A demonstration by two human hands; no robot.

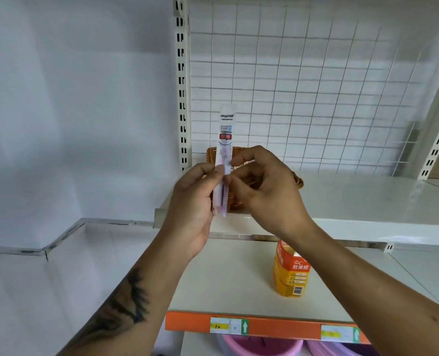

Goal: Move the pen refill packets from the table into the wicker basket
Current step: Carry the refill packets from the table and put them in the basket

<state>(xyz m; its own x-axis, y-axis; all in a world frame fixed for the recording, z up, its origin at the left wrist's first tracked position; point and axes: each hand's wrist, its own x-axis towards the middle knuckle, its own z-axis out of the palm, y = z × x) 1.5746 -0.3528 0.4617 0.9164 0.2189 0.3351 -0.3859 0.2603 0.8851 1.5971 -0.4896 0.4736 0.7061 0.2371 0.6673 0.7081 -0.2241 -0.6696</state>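
Observation:
A long, clear pen refill packet (224, 140) with a white printed header and a red label stands upright in front of me. My left hand (191, 204) grips its lower half between thumb and fingers. My right hand (267, 186) is beside it, fingertips curled and touching the packet's right edge at mid-height. Behind both hands, on the upper white shelf, sits the brown wicker basket (239, 152), mostly hidden by my hands; its inside cannot be seen.
An orange juice carton (291, 271) stands on the lower shelf (228, 286) with an orange price strip (264, 327). A wire grid panel (316, 86) backs the upper shelf (367, 199). Pink and purple tubs (262, 346) sit below. A white wall is on the left.

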